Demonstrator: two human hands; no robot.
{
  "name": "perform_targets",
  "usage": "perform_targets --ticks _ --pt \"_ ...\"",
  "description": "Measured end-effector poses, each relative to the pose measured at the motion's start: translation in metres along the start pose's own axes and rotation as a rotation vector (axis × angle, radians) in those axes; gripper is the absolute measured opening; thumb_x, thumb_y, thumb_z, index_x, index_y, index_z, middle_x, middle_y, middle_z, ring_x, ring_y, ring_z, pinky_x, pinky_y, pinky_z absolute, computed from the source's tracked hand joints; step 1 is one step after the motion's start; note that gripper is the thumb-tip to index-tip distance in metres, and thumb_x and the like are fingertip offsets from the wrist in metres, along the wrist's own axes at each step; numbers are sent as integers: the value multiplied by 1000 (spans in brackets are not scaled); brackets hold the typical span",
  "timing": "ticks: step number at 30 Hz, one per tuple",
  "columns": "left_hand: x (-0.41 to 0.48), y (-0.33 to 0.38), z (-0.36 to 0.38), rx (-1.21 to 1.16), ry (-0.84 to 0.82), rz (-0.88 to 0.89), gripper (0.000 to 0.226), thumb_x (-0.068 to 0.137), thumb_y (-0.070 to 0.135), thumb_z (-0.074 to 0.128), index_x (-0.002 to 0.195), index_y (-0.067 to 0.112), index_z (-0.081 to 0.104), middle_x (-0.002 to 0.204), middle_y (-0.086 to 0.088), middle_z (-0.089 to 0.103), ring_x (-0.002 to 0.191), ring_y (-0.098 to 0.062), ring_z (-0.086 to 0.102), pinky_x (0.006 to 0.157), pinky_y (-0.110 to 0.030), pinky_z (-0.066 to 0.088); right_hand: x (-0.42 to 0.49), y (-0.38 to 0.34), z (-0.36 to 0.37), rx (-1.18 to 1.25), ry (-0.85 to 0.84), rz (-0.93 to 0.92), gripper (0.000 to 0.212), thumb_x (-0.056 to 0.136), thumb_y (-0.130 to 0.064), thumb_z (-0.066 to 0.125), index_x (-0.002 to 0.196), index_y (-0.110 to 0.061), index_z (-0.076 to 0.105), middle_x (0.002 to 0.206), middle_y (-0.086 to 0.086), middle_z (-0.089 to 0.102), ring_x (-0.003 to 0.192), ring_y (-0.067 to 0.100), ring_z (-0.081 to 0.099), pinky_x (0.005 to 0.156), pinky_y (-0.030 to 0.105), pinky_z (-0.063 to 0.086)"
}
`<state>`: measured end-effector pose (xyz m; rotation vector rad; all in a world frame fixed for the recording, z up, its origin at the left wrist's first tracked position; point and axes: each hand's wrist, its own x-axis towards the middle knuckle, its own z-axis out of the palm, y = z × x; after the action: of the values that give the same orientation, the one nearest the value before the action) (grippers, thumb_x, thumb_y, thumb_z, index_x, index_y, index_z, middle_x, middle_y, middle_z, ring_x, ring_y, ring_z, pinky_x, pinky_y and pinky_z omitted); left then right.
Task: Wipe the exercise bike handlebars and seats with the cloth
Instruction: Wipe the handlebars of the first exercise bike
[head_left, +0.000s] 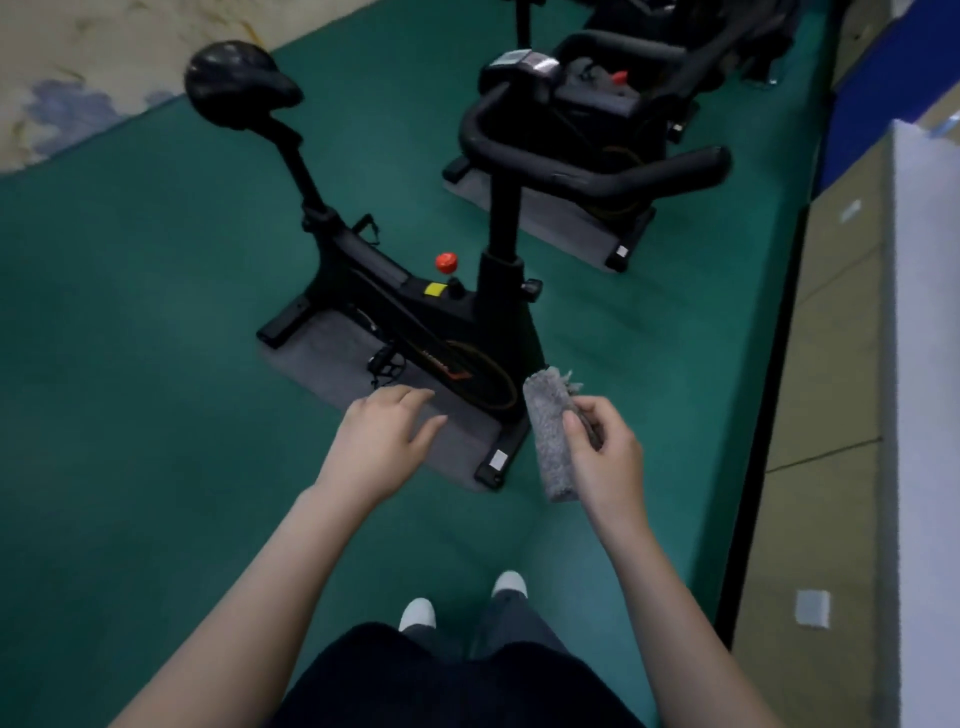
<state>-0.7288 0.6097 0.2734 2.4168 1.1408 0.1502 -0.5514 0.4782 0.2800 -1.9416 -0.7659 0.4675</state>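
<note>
Head view: the right hand (605, 457) grips a folded grey cloth (550, 431), its fingers (597, 410) and thumb curled round the cloth's middle so that both ends stick out. The cloth's long axis runs away from the person, tilted a little left at the far end. The left hand (384, 436) hovers beside it, holding nothing, its fingers (415, 397) loosely spread.

The bike (447, 312) stands ahead on the green floor (130, 364). Its handlebars (597, 174) lie almost straight ahead of the cloth hand and well apart from it. They run across the view, so the cloth lies crosswise to the bar. The seat (234, 78) lies far off to the left, beyond the empty hand.

Neither part is being touched. The handlebars look like the easier first reach for the right hand.
</note>
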Motion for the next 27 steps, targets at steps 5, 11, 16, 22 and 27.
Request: perform_targets --ticks 5,11,16,22,27 --pt "-12 -45 -12 -56 10 -138 42 96 39 48 130 14 54 129 -4 58 121 -25 50 101 -39 39 10 -14 46 -24 -82 1 7 93 -12 58 91 -18 60 85 -8 63 78 0 57 65 5 40" --pt "-13 -104 -27 -52 17 -332 43 96 40 49 130 14 54 130 -4 57 120 -26 51 101 -39 40 38 -26 104 -45 -215 9 5 94 -15 57 95 -16 61 89 -4 64 80 6 58 65 9 41" --pt "20 -155 -46 8 21 -409 44 96 40 47 131 14 53 131 -4 56 121 -25 50 102 -39 38 83 -44 157 -30 -292 -10 4 94 -15 57 94 -17 61 87 -6 63 78 3 58 64 11 42" --pt "87 -198 -74 -15 -97 -437 47 96 44 45 135 17 50 137 -1 51 125 -23 48 104 -37 38 148 -66 208 -43 -315 -22 3 93 -16 58 93 -17 61 85 -10 62 79 1 56 67 17 41" --pt "137 -219 -83 2 -204 -381 48 96 45 44 136 19 47 139 -2 50 125 -22 48 105 -36 37 184 -80 229 -58 -328 -6 4 94 -18 58 95 -17 61 90 -8 63 84 7 58 71 20 44"
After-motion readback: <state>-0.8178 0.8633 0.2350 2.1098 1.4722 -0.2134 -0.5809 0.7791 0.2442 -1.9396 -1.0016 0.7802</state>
